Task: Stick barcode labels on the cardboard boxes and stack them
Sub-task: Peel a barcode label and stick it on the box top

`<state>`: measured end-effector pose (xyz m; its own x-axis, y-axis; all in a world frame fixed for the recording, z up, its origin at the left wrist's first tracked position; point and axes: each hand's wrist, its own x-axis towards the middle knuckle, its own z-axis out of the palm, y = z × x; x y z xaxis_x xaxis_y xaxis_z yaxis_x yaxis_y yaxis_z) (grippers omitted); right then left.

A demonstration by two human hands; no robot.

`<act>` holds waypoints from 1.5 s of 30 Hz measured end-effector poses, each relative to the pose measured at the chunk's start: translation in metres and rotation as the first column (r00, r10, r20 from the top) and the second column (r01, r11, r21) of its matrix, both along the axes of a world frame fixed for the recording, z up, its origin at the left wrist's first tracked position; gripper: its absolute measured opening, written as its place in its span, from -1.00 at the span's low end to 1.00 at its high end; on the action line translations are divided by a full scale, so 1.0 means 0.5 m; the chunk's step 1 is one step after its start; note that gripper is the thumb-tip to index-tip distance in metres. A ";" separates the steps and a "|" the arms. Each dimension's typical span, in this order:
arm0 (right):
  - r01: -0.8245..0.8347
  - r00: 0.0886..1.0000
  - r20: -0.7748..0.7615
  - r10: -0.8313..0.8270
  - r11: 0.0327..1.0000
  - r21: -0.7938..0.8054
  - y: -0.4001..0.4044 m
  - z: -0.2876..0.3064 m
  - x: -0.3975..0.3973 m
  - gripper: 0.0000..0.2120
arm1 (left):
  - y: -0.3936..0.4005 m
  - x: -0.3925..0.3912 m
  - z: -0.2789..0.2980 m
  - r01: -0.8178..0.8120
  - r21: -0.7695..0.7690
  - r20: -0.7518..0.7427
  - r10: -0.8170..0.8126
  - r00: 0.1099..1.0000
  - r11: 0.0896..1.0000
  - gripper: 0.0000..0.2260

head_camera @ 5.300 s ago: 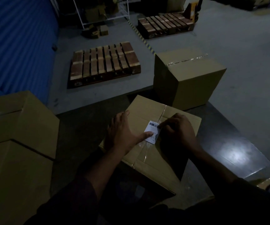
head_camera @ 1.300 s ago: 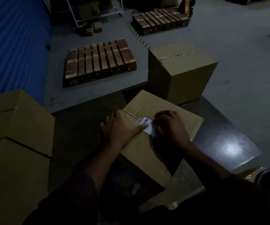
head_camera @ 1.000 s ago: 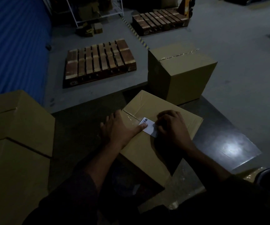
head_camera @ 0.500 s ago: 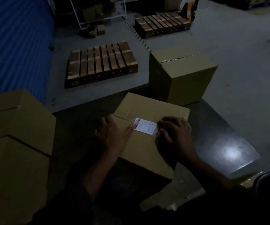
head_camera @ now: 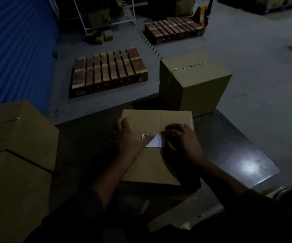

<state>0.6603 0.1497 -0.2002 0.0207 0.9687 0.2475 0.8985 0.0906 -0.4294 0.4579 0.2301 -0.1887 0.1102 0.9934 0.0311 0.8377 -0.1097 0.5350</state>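
Both my hands are flat on the box (head_camera: 152, 165) sitting on the dark desk (head_camera: 229, 148) in front of me. My left hand (head_camera: 129, 139) has its fingers spread, thumb pressing the white barcode label (head_camera: 156, 142) down. My right hand (head_camera: 182, 141) presses the label's right edge with relaxed fingers, gripping nothing. Another taped box (head_camera: 199, 85) sits just past it, and stacked boxes (head_camera: 15, 155) are on my left.
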 end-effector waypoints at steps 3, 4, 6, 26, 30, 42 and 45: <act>0.022 1.000 -0.015 -0.022 1.000 0.007 0.001 -0.003 0.001 -0.57 | 0.020 0.016 -0.008 0.026 -0.032 -0.085 -0.029 0.996 0.999 0.12; 0.032 0.999 -0.028 -0.032 0.999 0.002 0.002 -0.003 0.001 -0.60 | 0.024 0.014 -0.013 0.021 -0.015 -0.077 -0.022 0.997 1.000 0.11; 0.054 0.997 -0.057 -0.053 0.999 0.008 0.001 -0.004 -0.002 -0.61 | 0.023 0.010 -0.020 0.015 0.020 -0.071 -0.014 0.997 1.000 0.09; 0.297 0.943 -0.139 -0.303 0.953 -0.058 -0.110 0.012 -0.046 -0.59 | 0.056 -0.004 -0.019 -0.143 -0.100 0.271 0.165 0.948 0.985 -0.22; 0.274 0.946 -0.146 -0.289 0.955 -0.114 -0.105 0.017 -0.044 -0.57 | 0.052 -0.016 -0.014 -0.180 -0.143 0.304 0.216 0.928 0.973 -0.24; 0.055 0.991 -0.124 -0.057 0.998 -0.018 0.012 0.025 0.003 -0.69 | -0.081 -0.042 -0.031 -0.221 0.173 0.197 0.186 0.963 0.960 -0.23; 0.080 0.990 -0.122 -0.076 0.996 0.028 0.000 0.012 -0.033 -0.74 | -0.051 -0.028 -0.027 -0.014 0.248 0.079 -0.006 0.997 0.969 -0.34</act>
